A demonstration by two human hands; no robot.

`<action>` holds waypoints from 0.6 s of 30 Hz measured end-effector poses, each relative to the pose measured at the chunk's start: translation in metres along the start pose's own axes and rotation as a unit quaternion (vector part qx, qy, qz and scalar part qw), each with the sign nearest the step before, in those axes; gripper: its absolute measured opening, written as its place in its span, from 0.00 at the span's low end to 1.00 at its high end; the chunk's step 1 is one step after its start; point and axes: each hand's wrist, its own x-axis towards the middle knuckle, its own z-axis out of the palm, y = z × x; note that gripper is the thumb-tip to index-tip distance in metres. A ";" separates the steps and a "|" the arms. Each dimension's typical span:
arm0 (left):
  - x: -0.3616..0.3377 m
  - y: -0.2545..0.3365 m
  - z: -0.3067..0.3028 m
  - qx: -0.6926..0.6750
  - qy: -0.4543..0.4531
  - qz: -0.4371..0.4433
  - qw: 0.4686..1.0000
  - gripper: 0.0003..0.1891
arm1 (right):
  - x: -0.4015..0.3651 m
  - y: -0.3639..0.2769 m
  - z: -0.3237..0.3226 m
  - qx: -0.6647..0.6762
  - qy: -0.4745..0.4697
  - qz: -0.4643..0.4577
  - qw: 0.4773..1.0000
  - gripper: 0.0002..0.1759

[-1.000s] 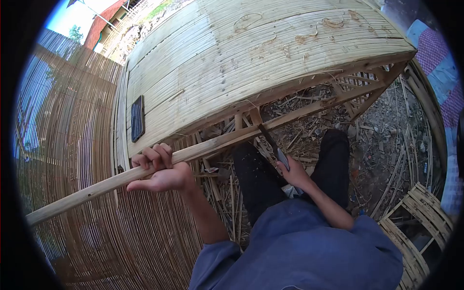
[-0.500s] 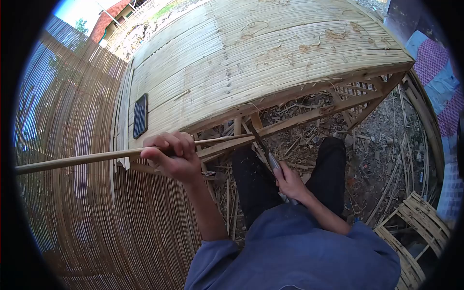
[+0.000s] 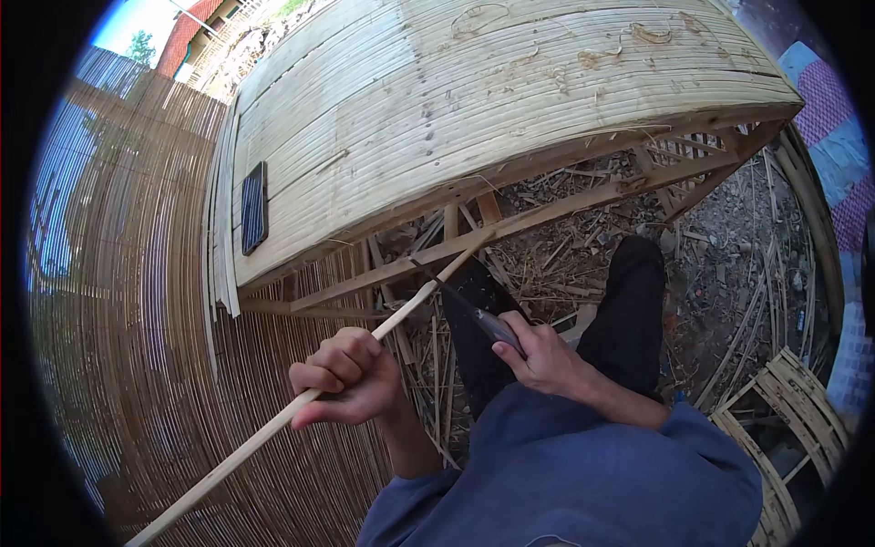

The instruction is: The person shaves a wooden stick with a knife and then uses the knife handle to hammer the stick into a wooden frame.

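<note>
My left hand point(image 3: 346, 376) is wrapped round a long, pale wooden stick point(image 3: 244, 451), which slants from the lower left up to the table's front frame. Its far end is thinner and browner beyond a pale cut spot. In my right hand point(image 3: 545, 356) is a knife point(image 3: 465, 305) with a grey handle, its dark blade pointing up and left. The blade crosses the stick near that cut spot; whether it touches cannot be made out. Both hands are over my lap, below the table edge.
A bamboo-slat table point(image 3: 365, 137) stands ahead, with curled shavings point(image 3: 649, 35) and a dark phone point(image 3: 254, 208) on top. A bamboo screen point(image 3: 137, 273) borders the left. Scraps litter the ground point(image 3: 711, 246). A slatted bamboo piece point(image 3: 802, 401) lies at lower right.
My left hand has come down, and the stick has swung from nearly level to a steep slant. My right hand has risen slightly, the knife's blade tilting further left toward the stick.
</note>
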 end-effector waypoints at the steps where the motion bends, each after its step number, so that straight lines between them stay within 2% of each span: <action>1: -0.001 0.001 0.003 0.005 -0.004 0.005 1.000 0.28 | 0.002 -0.001 -0.001 -0.012 0.007 -0.013 1.000 0.18; 5: -0.005 0.001 0.008 0.018 -0.005 0.018 1.000 0.29 | 0.006 0.009 0.001 -0.048 0.030 -0.051 0.997 0.18; 8: -0.008 0.003 0.006 0.020 0.019 0.015 1.000 0.29 | 0.010 0.043 0.018 -0.078 0.063 -0.027 0.995 0.18; 11: -0.004 0.003 0.000 0.015 0.017 0.015 1.000 0.29 | 0.014 0.044 -0.004 -0.080 0.072 0.077 0.991 0.17; 14: -0.005 0.003 0.008 0.023 0.000 0.009 1.000 0.29 | 0.010 0.025 -0.012 -0.054 0.022 0.095 0.994 0.17; 18: -0.004 0.001 0.012 0.029 0.008 0.014 0.999 0.29 | 0.009 0.005 -0.011 0.000 -0.005 0.010 1.000 0.17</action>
